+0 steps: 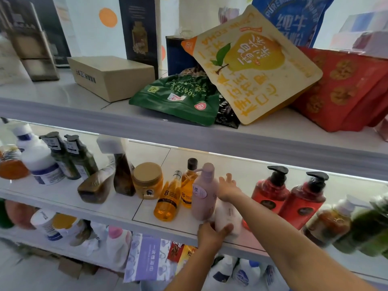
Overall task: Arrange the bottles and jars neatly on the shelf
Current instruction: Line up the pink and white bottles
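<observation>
So the person is working on the middle shelf, right at the front edge. The left hand is wrapping its fingers and thumb around the bottom end of a white bottle, which is leaning back at a tilt rather than standing straight, just beside the pink pump bottle. The right hand is reaching in above it with the fingers stretched out and spread, not gripping anything as far as I can see. It's sitting close against the pink bottle's side, but I can't tell whether it's actually touching it or the white bottle's top.

My guess on handling: both look like plastic lotion or shampoo bottles, so they're probably stiff enough to squeeze a bit and not fragile, but smooth and a bit slippery. If they're full they'll be bottom-heavy. The pink one is tall and narrow with a pump on top, so it's going to tip easily if nudged up high. I'd be grabbing around the body low down, never by the pump.

The two orange bottles to the left are leaning too and look like clear hard plastic or glass, so I'd watch the elbow there. The red pump bottles are standing upright on the right, near the forearm.
</observation>
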Tool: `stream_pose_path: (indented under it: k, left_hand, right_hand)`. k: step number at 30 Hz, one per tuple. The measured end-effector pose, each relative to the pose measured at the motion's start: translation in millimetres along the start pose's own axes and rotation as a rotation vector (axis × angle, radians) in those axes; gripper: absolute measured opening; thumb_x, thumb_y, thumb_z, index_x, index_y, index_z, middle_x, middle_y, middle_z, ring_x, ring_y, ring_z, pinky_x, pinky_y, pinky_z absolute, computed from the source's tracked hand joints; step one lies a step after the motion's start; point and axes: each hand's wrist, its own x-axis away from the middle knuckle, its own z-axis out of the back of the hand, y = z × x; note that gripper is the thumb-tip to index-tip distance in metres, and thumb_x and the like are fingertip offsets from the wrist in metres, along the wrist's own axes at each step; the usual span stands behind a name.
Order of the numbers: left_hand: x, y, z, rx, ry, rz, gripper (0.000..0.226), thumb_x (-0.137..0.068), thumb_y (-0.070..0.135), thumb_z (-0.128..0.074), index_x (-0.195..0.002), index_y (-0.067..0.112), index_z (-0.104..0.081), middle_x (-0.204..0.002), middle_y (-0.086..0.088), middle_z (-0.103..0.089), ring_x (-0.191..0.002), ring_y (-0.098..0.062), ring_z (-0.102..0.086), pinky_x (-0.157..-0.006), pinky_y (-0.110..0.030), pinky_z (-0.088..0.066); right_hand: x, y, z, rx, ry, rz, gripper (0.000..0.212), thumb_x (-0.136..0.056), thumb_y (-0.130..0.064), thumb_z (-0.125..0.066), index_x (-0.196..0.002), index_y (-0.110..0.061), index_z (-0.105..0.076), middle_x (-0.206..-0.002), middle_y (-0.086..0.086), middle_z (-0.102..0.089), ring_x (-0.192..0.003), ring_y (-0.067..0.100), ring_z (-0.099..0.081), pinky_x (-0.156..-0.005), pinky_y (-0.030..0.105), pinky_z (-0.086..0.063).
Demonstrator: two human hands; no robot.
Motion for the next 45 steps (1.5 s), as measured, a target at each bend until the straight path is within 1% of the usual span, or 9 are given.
stream_pose_path:
  k: [3,5,11,18,23,30,38,41,45]
  left_hand:
    - [-0.9,-0.9,-1.3,-0.006,0.011,-0.014,0.044,-0.077,0.040,-0.073,-0.105,0.008,-0.061,-0.111,-0.007,-0.068,-0.090,-0.016,-0.059,-0.080,-0.023,-0.048]
    - [-1.2,-1.1,-1.6,0.003,0.011,-0.020,0.044,-0.077,0.040,-0.074,-0.105,0.008,-0.062,-0.111,-0.008,-0.068,-0.091,-0.017,-0.060,-0.081,-0.025,-0.049]
    - [2.1,-2.5,-3.2,-0.029,0.033,-0.058,0.044,-0.076,0.044,-0.073,-0.101,0.009,-0.062,-0.107,-0.008,-0.066,-0.094,-0.021,-0.062,-0.079,-0.027,-0.050]
    - [14.6,7.0,-6.1,-0.073,0.033,-0.113,0.042,-0.080,0.038,-0.071,-0.110,0.011,-0.060,-0.110,-0.005,-0.064,-0.097,-0.018,-0.061,-0.081,-0.026,-0.051]
    - [24.5,11.4,-9.1,-0.348,0.090,-0.175,0.040,-0.084,0.046,-0.062,-0.110,0.016,-0.053,-0.115,-0.004,-0.058,-0.108,-0.021,-0.056,-0.089,-0.036,-0.050]
    - [25.5,11.6,-10.9,-0.572,0.138,-0.247,0.044,-0.087,0.047,-0.058,-0.115,0.015,-0.047,-0.118,-0.006,-0.056,-0.110,-0.023,-0.055,-0.086,-0.039,-0.047]
    - [24.8,16.0,-14.1,-0.690,0.218,-0.260,0.037,-0.091,0.039,-0.056,-0.116,0.012,-0.047,-0.122,-0.006,-0.048,-0.110,-0.023,-0.056,-0.084,-0.037,-0.048]
    - [23.7,16.7,-14.9,-0.706,0.209,-0.260,0.039,-0.091,0.039,-0.055,-0.116,0.011,-0.048,-0.123,-0.006,-0.045,-0.111,-0.024,-0.055,-0.085,-0.037,-0.048]
    - [19.9,14.3,-13.3,-0.729,0.196,-0.262,0.041,-0.091,0.042,-0.054,-0.116,0.010,-0.050,-0.123,-0.007,-0.046,-0.111,-0.025,-0.055,-0.085,-0.039,-0.047]
  right_hand:
    - [-3.8,2.4,0.8,-0.052,-0.024,-0.004,0.064,-0.096,-0.026,-0.043,-0.151,-0.015,-0.012,-0.159,0.009,0.006,-0.142,0.036,-0.019,-0.113,0.049,-0.027]
    - [-6.2,2.3,4.9,-0.071,-0.023,-0.004,0.066,-0.094,-0.029,-0.048,-0.150,-0.013,-0.016,-0.158,0.010,0.000,-0.140,0.037,-0.024,-0.112,0.048,-0.029]
    - [-2.6,-2.4,19.1,-0.096,0.046,-0.014,0.059,-0.089,-0.018,-0.053,-0.142,-0.010,-0.029,-0.151,0.013,-0.010,-0.132,0.041,-0.031,-0.106,0.047,-0.036]
    - [20.5,-6.2,46.4,-0.137,0.205,0.031,0.063,-0.079,-0.011,-0.065,-0.133,-0.005,-0.034,-0.147,0.012,-0.011,-0.126,0.038,-0.034,-0.093,0.044,-0.045]
    - [49.7,-8.1,66.0,-0.092,0.296,0.128,0.070,-0.075,-0.021,-0.074,-0.128,-0.008,-0.032,-0.141,0.014,-0.016,-0.120,0.037,-0.039,-0.083,0.040,-0.045]
    - [84.4,8.3,87.3,-0.013,0.326,0.224,0.065,-0.079,-0.027,-0.073,-0.126,-0.006,-0.032,-0.128,0.018,-0.037,-0.111,0.040,-0.052,-0.087,0.044,-0.046]
    - [114.4,15.2,101.5,0.127,0.331,0.284,0.071,-0.075,-0.022,-0.078,-0.131,-0.006,-0.038,-0.134,0.016,-0.033,-0.109,0.040,-0.056,-0.086,0.044,-0.049]
    - [123.8,14.2,101.3,0.147,0.348,0.259,0.067,-0.074,-0.019,-0.078,-0.127,-0.005,-0.040,-0.133,0.015,-0.032,-0.106,0.039,-0.058,-0.079,0.043,-0.048]
    - [132.8,11.8,101.1,0.185,0.366,0.219,0.067,-0.075,-0.017,-0.079,-0.127,-0.005,-0.038,-0.135,0.017,-0.030,-0.105,0.040,-0.059,-0.081,0.046,-0.050]
